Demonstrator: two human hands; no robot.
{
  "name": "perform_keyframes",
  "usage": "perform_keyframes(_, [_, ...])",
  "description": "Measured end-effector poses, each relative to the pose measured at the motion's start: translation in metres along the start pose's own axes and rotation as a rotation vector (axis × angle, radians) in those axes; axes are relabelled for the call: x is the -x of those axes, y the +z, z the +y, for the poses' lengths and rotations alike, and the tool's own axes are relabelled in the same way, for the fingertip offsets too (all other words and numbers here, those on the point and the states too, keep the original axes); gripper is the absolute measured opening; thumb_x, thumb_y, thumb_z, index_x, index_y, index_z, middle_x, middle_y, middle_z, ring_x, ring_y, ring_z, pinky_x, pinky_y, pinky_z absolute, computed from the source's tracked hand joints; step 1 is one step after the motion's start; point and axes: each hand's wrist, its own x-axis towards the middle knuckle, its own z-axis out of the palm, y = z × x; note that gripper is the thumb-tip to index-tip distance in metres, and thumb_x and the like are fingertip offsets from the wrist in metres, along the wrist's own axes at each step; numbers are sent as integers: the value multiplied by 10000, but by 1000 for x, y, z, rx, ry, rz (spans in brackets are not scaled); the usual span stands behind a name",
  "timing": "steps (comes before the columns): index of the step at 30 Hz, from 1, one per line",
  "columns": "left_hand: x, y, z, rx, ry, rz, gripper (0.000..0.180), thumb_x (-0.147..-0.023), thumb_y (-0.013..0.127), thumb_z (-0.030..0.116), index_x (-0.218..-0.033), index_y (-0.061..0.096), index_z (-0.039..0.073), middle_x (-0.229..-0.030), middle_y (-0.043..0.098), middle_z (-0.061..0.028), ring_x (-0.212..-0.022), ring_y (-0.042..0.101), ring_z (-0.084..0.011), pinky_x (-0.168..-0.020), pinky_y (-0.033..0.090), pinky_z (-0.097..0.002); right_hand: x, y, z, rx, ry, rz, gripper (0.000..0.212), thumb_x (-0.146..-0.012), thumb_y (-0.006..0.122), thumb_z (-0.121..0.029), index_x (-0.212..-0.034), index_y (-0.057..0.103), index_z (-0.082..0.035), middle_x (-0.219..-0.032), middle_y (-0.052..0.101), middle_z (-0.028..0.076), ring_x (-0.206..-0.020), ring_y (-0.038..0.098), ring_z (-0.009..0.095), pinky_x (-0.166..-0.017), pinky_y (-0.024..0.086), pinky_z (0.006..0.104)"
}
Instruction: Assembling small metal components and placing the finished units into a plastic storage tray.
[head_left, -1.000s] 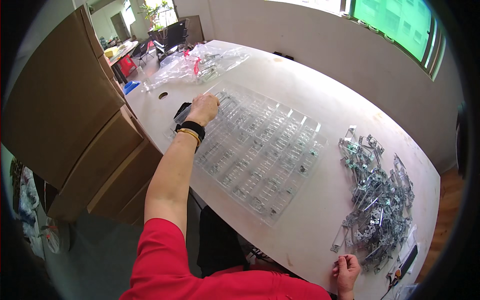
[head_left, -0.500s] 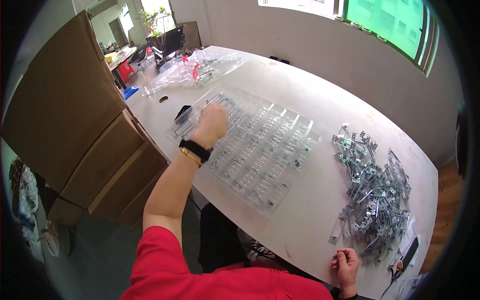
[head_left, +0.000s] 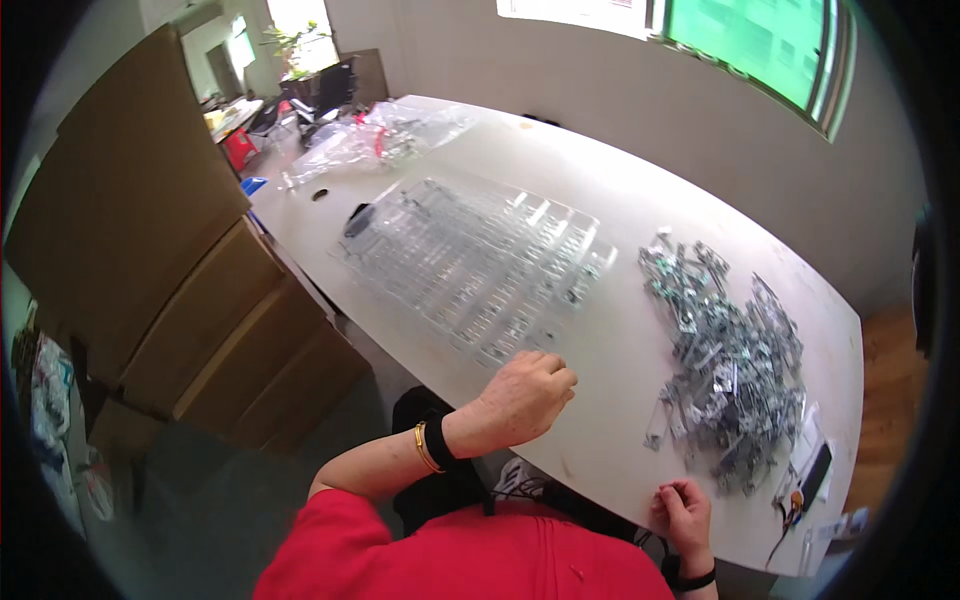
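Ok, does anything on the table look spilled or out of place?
No spill shows. Only the metal parts stand out: they lie in a tangled heap at the right, unlike the neat rows of the clear tray.

Daylight from the green-tinted window (head_left: 750, 50) beyond my right fingers (head_left: 669, 496) washes the white tabletop (head_left: 590, 170) pale; metal brackets (head_left: 728, 380) ahead of them glint. Blur smears the clear compartment tray (head_left: 500, 252) beyond my left fingers (head_left: 546, 371); fisheye edges curve into black.
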Motion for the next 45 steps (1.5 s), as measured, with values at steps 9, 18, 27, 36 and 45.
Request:
perform_keyframes(9, [0,45,38,62,-4,-142,171,-967,687,132,-1101,714,28,-1128,703,-174,-1069,664,-379,-941,519,-467,24,-20,-3,77,-148,162,98,-1041,680,-114,-1068,713,-26,-853,711,6,-758,680,87,-678,536,253])
perform_keyframes(18, [-44,97,85,104,97,-304,223,-963,678,115,-1143,668,-15,-1191,675,-199,-1100,653,-401,-950,525,-455,33,-40,31,-148,-48,211,77,-1053,687,-123,-1090,718,-63,-849,681,-33,-749,627,38,-627,497,199])
perform_keyframes(27, [-44,137,88,10,70,-365,162,-916,672,85,-1013,583,-10,-1093,614,-212,-1062,612,-420,-907,512,-489,38,-42,39,-75,-222,171,55,-1039,681,-52,-1083,709,-35,-927,665,0,-784,644,62,-652,515,221])
perform_keyframes(36, [-1,111,87,111,110,-385,282,-887,699,78,-1137,604,-11,-1138,604,-210,-1089,604,-414,-969,510,-475,35,-43,39,33,-320,158,90,-1003,699,-12,-1089,720,-24,-942,669,43,-819,646,112,-746,524,253])
perform_keyframes(45, [19,110,90,86,112,-350,501,-813,826,123,-1249,598,31,-1228,591,-180,-1157,587,-391,-986,520,-465,30,-23,9,181,-527,210,119,-976,716,23,-1082,739,-27,-948,686,66,-823,660,157,-757,534,281])
